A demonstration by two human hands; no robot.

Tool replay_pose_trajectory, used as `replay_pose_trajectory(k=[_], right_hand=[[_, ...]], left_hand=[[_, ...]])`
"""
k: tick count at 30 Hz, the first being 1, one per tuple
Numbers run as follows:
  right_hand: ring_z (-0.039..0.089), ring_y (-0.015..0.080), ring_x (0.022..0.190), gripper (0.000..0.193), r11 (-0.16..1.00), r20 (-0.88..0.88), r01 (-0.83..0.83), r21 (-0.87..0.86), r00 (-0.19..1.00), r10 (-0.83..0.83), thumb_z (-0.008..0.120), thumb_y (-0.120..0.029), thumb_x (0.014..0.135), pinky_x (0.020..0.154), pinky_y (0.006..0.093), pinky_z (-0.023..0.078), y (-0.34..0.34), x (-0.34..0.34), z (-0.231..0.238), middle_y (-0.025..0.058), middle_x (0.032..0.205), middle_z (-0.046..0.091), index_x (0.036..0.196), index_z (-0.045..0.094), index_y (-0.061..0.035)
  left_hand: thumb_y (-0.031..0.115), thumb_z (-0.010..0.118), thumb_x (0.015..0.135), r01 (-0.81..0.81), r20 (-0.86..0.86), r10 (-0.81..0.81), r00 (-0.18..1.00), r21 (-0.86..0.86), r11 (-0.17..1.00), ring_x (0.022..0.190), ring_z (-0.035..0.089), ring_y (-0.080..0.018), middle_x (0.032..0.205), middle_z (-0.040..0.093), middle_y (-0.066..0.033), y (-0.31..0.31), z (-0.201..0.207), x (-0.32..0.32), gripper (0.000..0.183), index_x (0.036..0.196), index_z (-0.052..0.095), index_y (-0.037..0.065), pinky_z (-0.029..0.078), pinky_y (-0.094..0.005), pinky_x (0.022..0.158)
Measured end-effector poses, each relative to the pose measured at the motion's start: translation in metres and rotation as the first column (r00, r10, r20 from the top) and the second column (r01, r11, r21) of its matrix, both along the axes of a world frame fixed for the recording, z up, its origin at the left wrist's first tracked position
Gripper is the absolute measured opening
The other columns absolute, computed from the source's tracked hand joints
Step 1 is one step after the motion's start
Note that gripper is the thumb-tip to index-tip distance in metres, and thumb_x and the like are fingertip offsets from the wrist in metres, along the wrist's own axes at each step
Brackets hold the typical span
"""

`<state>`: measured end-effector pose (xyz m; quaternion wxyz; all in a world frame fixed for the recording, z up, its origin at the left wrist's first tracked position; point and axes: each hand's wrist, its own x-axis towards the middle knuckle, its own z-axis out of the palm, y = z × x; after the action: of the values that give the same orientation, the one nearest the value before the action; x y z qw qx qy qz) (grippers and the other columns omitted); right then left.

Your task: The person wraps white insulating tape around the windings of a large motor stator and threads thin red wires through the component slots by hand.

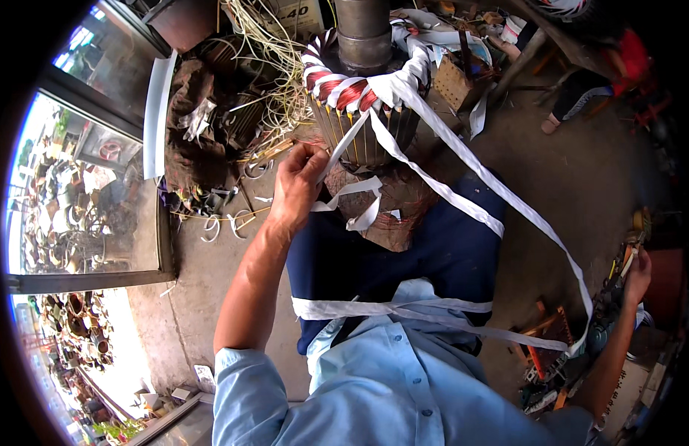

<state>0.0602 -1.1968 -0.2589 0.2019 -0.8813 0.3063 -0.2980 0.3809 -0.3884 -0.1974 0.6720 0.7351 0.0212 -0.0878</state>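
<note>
At nine o'clock, window frame (163, 215) with scrap heaps beyond the glass. At ten, brown sacking (196, 141) slumped beside a tangle of pale cord (274, 82) toward eleven. Nearer the middle, between ten and eleven: left hand (300, 178), fingers curled in, pinching a short white strip (347, 141) stretched straight from the winding, loose tail trailing below the fist. At twelve, the workpiece: slotted cylinder (368, 149), upright just ahead of the knees, with dark shaft (363, 33) rising from the top and red-brown winding (350, 94) around the shaft's base. Judged done: winding bound with white tape around most of the visible rim, in spaced turns toward its seven o'clock, more thickly toward four. Judged left: securing the loose lengths, perhaps closing the gaps over bare wire. Cannot tell coverage behind the shaft. Toward six, dark blue trousers (322, 253), crossed by slack tape. Toward two, long tape (463, 151) sweeping out from the winding, then bending back at four across the lap. At two, farther off, another person's leg (582, 93). Between three and four, right hand (636, 279) out at the cluttered side, fingers bent near a narrow pale thing (628, 263); cannot tell whether gripping it.
</note>
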Motion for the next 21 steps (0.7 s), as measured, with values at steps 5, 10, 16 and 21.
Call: replay_pose_trajectory(k=[5, 10, 16, 21], right_hand=[[0.063, 0.026, 0.101, 0.033, 0.76, 0.193, -0.619, -0.197, 0.736, 0.649, 0.062, 0.001, 0.087, 0.086, 0.0342, 0.051, 0.386, 0.188, 0.065, 0.0143, 0.113, 0.063, 0.119, 0.058, 0.0], [0.067, 0.0326, 0.085, 0.051, 0.257, 0.13, -0.964, 0.065, 0.263, 0.956, 0.069, -0.004, 0.081, 0.075, 0.0396, 0.055, 0.584, 0.258, 0.046, 0.0171, 0.098, 0.065, 0.128, 0.048, -0.0017], [0.064, 0.0163, 0.083, 0.039, -0.104, 0.451, -0.489, 0.866, 0.675, 0.584, 0.067, -0.022, 0.087, 0.068, 0.0307, 0.052, 0.669, 0.328, -0.006, 0.012, 0.095, 0.065, 0.112, 0.051, 0.0028], [0.067, 0.0157, 0.082, 0.028, -0.276, 0.552, -0.486, 0.829, 0.791, 0.265, 0.064, -0.029, 0.093, 0.073, 0.0296, 0.052, 0.681, 0.356, 0.004, 0.008, 0.093, 0.07, 0.108, 0.061, -0.0059]], left_hand=[[0.03, 0.072, 0.09, 0.09, -0.028, -0.088, 0.996, 0.119, 0.989, 0.062, 0.042, -0.0047, 0.071, 0.053, 0.0036, 0.067, -0.014, -0.05, 0.03, 0.096, 0.064, 0.002, 0.033, -0.0212, 0.055], [0.012, 0.067, 0.088, 0.076, -0.192, 0.047, 0.98, 0.585, 0.807, 0.061, 0.044, -0.0056, 0.065, 0.053, 0.003, 0.201, -0.05, -0.167, 0.013, 0.088, 0.066, -0.001, 0.035, -0.0251, 0.053], [0.021, 0.062, 0.085, -0.273, -0.298, 0.816, 0.495, 0.839, 0.472, 0.043, 0.038, -0.0091, 0.055, 0.047, 0.0011, 0.425, -0.073, -0.424, 0.021, 0.08, 0.065, 0.0, 0.028, -0.0293, 0.039], [0.022, 0.06, 0.088, -0.55, -0.276, 0.961, -0.036, 0.808, 0.212, 0.043, 0.041, -0.0117, 0.06, 0.05, -0.0021, 0.483, -0.073, -0.556, 0.016, 0.081, 0.059, 0.008, 0.031, -0.0265, 0.037]])
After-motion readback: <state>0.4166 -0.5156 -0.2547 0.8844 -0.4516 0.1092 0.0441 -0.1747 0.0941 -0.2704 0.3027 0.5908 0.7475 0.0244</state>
